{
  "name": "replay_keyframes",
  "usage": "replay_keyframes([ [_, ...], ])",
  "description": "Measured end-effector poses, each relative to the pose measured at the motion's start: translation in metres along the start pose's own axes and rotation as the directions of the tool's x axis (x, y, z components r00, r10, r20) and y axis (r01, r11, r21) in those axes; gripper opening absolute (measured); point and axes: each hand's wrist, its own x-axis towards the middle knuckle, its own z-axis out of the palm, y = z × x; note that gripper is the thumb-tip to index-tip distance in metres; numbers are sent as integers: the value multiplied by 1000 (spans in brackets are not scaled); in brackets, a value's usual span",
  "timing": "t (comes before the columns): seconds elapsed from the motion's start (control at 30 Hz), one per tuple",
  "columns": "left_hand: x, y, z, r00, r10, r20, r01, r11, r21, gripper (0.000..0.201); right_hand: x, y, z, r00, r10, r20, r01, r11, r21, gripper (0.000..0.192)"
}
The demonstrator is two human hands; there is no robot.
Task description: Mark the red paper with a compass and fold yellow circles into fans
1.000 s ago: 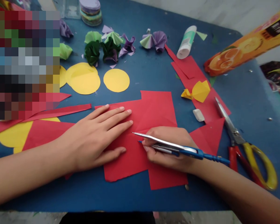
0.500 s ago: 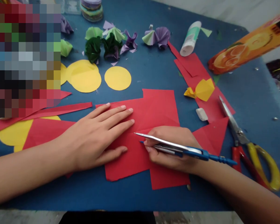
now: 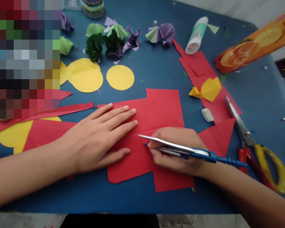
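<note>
Red paper (image 3: 133,163) lies on the blue table in front of me, with creases across it and more red paper (image 3: 173,182) under or beside it. My left hand (image 3: 99,136) rests flat on its left part, fingers spread. In my right hand (image 3: 178,148) is a drawing compass (image 3: 199,153) with silver legs and a blue handle, held almost level. Its metal point and a blue pencil tip sit close together over the middle of the red paper; whether they touch it I cannot tell.
Scissors (image 3: 247,134) lie at the right near an eraser (image 3: 207,115), a yellow folded paper piece (image 3: 211,89) and red scraps (image 3: 218,136). Beyond stand a glue stick (image 3: 197,35), an orange box (image 3: 254,44), folded paper flowers (image 3: 94,47) and yellow circles (image 3: 120,77).
Both hands stay nearly still on the paper, the compass keeping almost the same pose. The whole view shifts slightly.
</note>
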Motion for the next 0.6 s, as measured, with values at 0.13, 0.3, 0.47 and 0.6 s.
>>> replay_keyframes([
  [0.13,0,-3,0,1000,15,7,-15,1000,0,49,0,1,0,1000,5,8,-5,1000,17,14],
  [0.3,0,-4,-1,999,34,0,-34,999,15,50,-1,2,2,1000,12,5,-12,1000,10,14],
  [0.47,0,-1,0,1000,18,5,-18,1000,11,49,0,0,1,1000,7,6,-7,1000,3,15],
  [0.6,0,1,0,1000,-9,-1,9,1000,9,49,1,-4,-4,996,66,58,-65,998,-21,15],
])
